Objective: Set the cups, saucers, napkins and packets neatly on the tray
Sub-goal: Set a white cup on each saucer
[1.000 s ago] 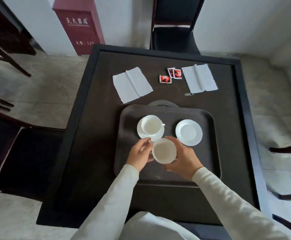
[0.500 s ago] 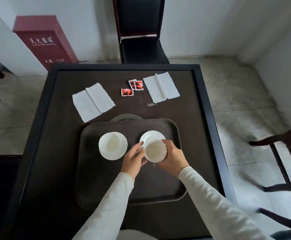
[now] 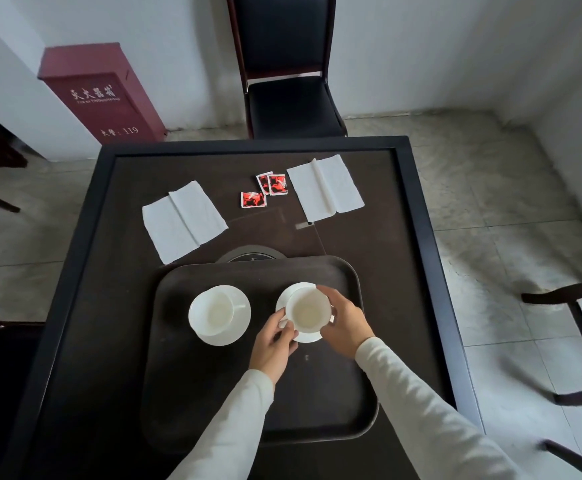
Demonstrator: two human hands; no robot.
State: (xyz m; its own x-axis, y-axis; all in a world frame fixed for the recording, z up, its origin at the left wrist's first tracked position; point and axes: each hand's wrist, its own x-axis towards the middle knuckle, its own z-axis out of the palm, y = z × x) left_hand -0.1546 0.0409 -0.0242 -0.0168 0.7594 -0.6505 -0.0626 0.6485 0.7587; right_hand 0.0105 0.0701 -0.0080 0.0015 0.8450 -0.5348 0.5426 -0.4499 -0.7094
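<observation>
Seating the cup: the second cup (image 3: 306, 312) is over its saucer (image 3: 309, 338) on the right side of the tray (image 3: 213, 393). From above I cannot tell whether its foot has touched down.
Right hand: the right hand (image 3: 346, 322) has its fingers curled round the cup's far and right wall, clamped on it.
Left hand: the left hand (image 3: 273, 344) pinches the cup's near-left edge, where the handle seems to be.
Centring: more saucer shows on the near and far-left sides than on the right. The cup probably wants a small nudge until an even white ring shows all round.
Lowering: bring it straight down and level, since china on china skids if set down tilted.
Handle: the first cup (image 3: 215, 311) has its handle pointing right, so matching that would look tidy.
Letting go: ease one hand off first and steady with the other, so the saucer does not shift.
Left pair: the first cup stands on the left saucer (image 3: 237, 329), apart from the right pair and roughly level with it.
Tray room: the near half is bare, enough by my guess for the paper goods.
Napkins: two napkins (image 3: 184, 220) lie on the table (image 3: 369, 244) beyond the tray. The left one is near the tray's far-left corner.
Packets: three red packets (image 3: 253, 199) lie between the napkins, two of them overlapping.
</observation>
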